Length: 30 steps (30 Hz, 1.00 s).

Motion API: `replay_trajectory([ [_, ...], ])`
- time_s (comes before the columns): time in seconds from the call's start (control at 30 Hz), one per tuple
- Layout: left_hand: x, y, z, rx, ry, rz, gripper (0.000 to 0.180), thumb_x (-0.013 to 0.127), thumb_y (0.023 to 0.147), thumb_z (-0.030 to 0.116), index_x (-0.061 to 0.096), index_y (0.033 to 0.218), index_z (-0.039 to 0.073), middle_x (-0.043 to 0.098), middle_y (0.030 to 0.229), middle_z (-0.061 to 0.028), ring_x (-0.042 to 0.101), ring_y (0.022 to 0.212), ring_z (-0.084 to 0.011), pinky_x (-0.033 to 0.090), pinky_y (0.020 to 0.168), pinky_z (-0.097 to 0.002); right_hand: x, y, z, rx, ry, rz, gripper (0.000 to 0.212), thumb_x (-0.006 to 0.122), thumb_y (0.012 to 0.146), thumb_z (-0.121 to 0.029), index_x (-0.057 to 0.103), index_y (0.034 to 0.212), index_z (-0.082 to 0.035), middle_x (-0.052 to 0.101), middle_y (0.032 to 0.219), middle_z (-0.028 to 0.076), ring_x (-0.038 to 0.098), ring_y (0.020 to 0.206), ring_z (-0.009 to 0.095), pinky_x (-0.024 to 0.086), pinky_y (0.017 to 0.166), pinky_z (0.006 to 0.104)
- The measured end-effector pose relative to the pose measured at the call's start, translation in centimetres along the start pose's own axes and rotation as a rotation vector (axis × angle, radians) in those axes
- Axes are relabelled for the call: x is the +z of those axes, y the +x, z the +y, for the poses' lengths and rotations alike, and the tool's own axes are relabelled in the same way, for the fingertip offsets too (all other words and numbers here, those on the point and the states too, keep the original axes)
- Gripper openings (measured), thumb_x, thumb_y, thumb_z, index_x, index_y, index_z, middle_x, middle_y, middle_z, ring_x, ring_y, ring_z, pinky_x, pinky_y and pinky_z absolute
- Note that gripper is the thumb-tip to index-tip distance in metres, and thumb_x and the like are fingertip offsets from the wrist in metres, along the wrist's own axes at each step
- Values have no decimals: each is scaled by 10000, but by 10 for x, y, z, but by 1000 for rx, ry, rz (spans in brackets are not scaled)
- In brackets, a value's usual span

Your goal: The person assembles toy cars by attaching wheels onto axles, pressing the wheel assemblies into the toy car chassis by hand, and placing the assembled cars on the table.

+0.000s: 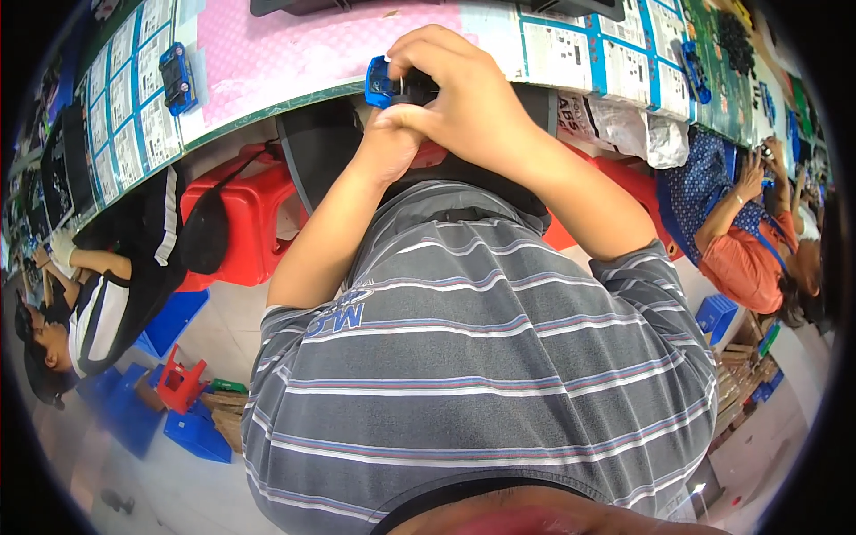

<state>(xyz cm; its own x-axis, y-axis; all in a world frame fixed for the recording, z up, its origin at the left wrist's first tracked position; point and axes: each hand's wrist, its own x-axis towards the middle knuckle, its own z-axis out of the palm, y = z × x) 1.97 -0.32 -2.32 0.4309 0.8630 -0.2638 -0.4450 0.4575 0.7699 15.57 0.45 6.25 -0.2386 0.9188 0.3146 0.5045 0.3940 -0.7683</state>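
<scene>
- While both hands come together at the near edge of the worktable [499, 37], in the head view, a blue-and-black toy car [378, 82] sits between them, raised at the middle of that edge and partly covered by fingers.
- The right hand [464, 85] reaches in from the right, its curled fingers on the far side and its thumb on the near side, clamped on the toy car.
- The left hand [392, 143] is below and against the right one; its fingers are mostly hidden, so I cannot tell how they close.
- Beyond the hands, a pink sheet [294, 49] covers part of the tabletop, and a dark tray [303, 5] stands at its far side.
- To the left, a second blue car [178, 78] lies beside printed sheets [120, 58] framed in blue strips; more such sheets lie to the right, with a third blue car [695, 71] farther right.
- Below the table's right part hangs a white plastic sack [615, 125].
- Near the left side, a red stool [241, 223] stands on the floor, with a blue bin [198, 435] nearer.
- One co-worker in striped black and white [102, 316] is at far left, another in an orange top [744, 263] at far right.
</scene>
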Motion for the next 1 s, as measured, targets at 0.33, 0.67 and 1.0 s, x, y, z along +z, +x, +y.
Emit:
replay_trajectory([
  [0.33, -3, -16, 15, 38, -7, -137, 306, 713, 908, 111, 561, 1165, 44, 646, 835, -41, 630, 661, -112, 514, 556, -233, -33, -21, 10, 20, 5, 55, 465, 836, 764, -195, 658, 1154, -15, 679, 1090, 140, 666, 1016, 272, 524, 899, 345],
  [0.67, -13, -26, 32, 34, 71, -125, 478, 648, 901, 123, 463, 1330, 20, 655, 1009, -112, 649, 753, -175, 497, 603, -271, -26, -45, 27, 505, 397, -137, 290, 678, 906, -89, 651, 1153, 61, 716, 959, 91, 673, 875, 128, 536, 797, 272],
  [1.0, -6, -30, 23, 89, 101, -47, 329, 723, 897, 123, 593, 1186, 35, 666, 953, -50, 653, 729, -111, 545, 544, -227, -14, -48, 24, 595, 565, -171, 257, 605, 863, 3, 655, 1105, 76, 710, 958, 100, 672, 842, 120, 541, 770, 269],
])
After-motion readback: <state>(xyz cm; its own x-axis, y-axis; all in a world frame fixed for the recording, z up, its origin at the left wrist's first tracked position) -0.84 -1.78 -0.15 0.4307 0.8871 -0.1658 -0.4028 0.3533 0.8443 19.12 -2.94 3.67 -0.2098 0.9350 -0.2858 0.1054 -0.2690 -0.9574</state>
